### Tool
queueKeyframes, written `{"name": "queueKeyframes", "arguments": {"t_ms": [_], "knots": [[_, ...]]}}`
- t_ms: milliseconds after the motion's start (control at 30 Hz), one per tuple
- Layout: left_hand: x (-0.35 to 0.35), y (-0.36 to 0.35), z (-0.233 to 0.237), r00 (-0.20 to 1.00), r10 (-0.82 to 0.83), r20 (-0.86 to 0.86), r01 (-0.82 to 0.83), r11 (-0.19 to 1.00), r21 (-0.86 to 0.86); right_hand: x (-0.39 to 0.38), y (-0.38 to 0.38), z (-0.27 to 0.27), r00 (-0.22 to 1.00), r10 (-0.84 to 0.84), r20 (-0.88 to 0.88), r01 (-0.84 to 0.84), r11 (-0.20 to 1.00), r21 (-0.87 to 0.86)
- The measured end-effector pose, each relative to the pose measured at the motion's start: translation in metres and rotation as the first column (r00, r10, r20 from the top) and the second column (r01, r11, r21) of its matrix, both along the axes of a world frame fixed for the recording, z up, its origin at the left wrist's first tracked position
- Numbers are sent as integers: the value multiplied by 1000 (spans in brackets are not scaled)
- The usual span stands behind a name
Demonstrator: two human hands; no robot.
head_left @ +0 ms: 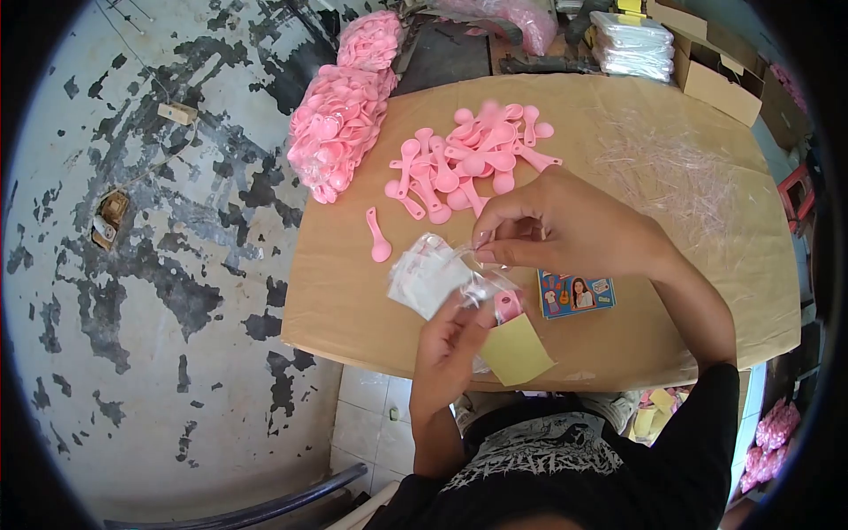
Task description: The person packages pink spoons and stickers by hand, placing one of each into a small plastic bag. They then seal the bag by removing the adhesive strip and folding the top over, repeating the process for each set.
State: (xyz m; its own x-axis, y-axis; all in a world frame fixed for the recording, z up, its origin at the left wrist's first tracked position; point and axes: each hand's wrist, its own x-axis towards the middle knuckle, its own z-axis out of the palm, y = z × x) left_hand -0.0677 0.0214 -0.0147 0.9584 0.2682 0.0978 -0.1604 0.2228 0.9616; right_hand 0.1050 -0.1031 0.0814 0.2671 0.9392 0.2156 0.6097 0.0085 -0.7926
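My left hand (pixel 449 346) is closed on a small clear plastic bag (pixel 480 290). A pink piece with a hole (pixel 508 305), like the end of a scoop handle, and a yellow card (pixel 518 350) show beside its fingers; whether both lie inside the bag is hard to tell. Above it, my right hand (pixel 561 221) pinches the bag's clear upper edge or a thin strip on it. A stack of clear and white plastic sachets (pixel 429 276) lies left of the hands. Partly under my right wrist is a stack of blue printed cards (pixel 576 296).
Pink scoops (pixel 464 159) are heaped on the brown-covered table (pixel 344 300), with one single scoop (pixel 378 237) apart. Thin clear strips (pixel 680 177) litter the right side. Bagged scoops (pixel 340 124), packed plastic bags (pixel 632 46) and a cardboard box (pixel 720 84) stand along the far edge.
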Motion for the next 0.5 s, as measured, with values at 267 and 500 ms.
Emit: {"name": "queueKeyframes", "arguments": {"t_ms": [267,500], "knots": [[16,-1,9,955,296,11,-295,946,134,-4,10,-17,884,-203,420,77,951,298],[17,-3,10,959,267,-100,-216,909,357,-8,15,-32,784,-112,611,-87,954,286]]}}
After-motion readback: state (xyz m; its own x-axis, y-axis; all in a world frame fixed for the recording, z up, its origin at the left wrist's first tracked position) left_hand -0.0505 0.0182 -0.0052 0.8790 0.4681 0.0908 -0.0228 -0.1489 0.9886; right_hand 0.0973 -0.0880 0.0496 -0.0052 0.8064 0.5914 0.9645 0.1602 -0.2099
